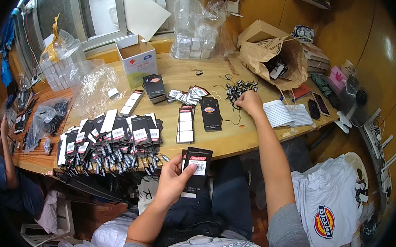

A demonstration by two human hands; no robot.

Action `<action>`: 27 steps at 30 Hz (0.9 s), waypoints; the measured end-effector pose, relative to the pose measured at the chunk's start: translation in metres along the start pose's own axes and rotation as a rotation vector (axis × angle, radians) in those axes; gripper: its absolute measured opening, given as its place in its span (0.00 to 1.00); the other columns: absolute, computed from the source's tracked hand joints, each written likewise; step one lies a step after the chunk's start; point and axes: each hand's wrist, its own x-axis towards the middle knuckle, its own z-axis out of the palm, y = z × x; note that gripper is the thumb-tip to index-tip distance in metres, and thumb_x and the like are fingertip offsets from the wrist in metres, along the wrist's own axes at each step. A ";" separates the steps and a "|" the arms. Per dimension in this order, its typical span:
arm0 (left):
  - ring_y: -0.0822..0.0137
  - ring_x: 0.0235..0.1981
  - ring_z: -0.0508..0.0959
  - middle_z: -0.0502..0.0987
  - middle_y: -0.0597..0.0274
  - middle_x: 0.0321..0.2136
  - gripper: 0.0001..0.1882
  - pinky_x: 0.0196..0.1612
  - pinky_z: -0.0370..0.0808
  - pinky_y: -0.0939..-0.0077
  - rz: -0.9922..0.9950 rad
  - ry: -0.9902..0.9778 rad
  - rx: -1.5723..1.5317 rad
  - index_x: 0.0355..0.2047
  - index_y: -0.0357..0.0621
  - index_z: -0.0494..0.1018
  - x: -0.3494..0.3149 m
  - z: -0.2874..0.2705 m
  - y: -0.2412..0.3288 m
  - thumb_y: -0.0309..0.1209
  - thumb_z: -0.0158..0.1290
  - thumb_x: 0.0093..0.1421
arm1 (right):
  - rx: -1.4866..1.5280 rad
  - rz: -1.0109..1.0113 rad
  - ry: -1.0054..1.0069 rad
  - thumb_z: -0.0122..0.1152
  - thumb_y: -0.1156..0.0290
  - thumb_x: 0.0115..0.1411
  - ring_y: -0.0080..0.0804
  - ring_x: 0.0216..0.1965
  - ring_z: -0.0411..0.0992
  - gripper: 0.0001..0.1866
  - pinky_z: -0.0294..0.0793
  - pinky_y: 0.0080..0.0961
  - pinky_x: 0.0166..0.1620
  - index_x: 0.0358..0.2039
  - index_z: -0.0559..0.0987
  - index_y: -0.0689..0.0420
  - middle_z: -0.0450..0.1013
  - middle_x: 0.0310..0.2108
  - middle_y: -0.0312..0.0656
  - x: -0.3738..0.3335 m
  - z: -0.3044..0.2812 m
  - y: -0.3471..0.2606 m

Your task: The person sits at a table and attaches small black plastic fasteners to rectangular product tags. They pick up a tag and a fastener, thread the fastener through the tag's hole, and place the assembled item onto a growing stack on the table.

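Observation:
My left hand (pixel 170 179) is closed around a few black hang tags (pixel 194 181) with white barcode stickers, thumb on top, just off the table's front edge. Further right, my right hand (pixel 251 103) reaches over the table, fingertips pinched at the near side of a tangled pile of black tag strings (pixel 240 86). Between the hands lie a black hang tag with a round emblem (pixel 211 114) and a white-panelled tag stack (pixel 184 124). To the left spreads a large heap of stickered tags (pixel 116 134), their strings hanging over the edge.
A stack of black tags (pixel 154 87) stands before an open white box (pixel 137 59). A paper bag (pixel 274 63), an open notebook (pixel 287 113) and a phone (pixel 320 103) are at right. Clear bags (pixel 196 36) sit behind. Another person's arm (pixel 7 155) is at far left.

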 end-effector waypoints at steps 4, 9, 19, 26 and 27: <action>0.78 0.28 0.72 0.73 0.60 0.30 0.12 0.32 0.69 0.87 -0.002 0.028 -0.013 0.38 0.32 0.64 -0.005 -0.007 -0.001 0.20 0.46 0.51 | -0.056 0.114 0.039 0.66 0.71 0.32 0.37 0.24 0.71 0.11 0.68 0.28 0.32 0.18 0.75 0.60 0.73 0.22 0.43 0.030 0.019 -0.002; 0.78 0.28 0.72 0.73 0.61 0.30 0.12 0.32 0.69 0.87 0.008 0.038 -0.047 0.38 0.32 0.64 -0.007 -0.011 -0.001 0.21 0.46 0.51 | 0.649 0.098 -0.144 0.64 0.78 0.35 0.19 0.13 0.62 0.11 0.60 0.16 0.14 0.23 0.75 0.61 0.69 0.16 0.37 0.054 0.008 0.013; 0.78 0.29 0.72 0.73 0.61 0.30 0.13 0.33 0.69 0.87 -0.021 0.021 -0.078 0.38 0.32 0.64 -0.009 -0.010 -0.005 0.20 0.47 0.51 | 1.167 0.073 -0.296 0.54 0.76 0.49 0.22 0.23 0.68 0.20 0.65 0.18 0.26 0.44 0.65 0.54 0.70 0.24 0.36 0.043 -0.048 -0.004; 0.78 0.29 0.72 0.73 0.61 0.30 0.13 0.33 0.69 0.86 -0.023 0.026 -0.082 0.38 0.32 0.64 -0.011 -0.013 -0.004 0.20 0.46 0.51 | 1.172 -0.021 -0.265 0.46 0.82 0.49 0.23 0.25 0.70 0.21 0.65 0.12 0.24 0.46 0.62 0.57 0.71 0.30 0.44 0.047 -0.058 -0.011; 0.78 0.30 0.72 0.73 0.61 0.30 0.13 0.34 0.69 0.86 -0.033 0.027 -0.082 0.38 0.32 0.64 -0.011 -0.012 -0.003 0.20 0.46 0.51 | 1.065 -0.011 -0.255 0.46 0.82 0.49 0.23 0.26 0.70 0.21 0.66 0.13 0.25 0.46 0.62 0.57 0.71 0.31 0.44 0.042 -0.063 -0.018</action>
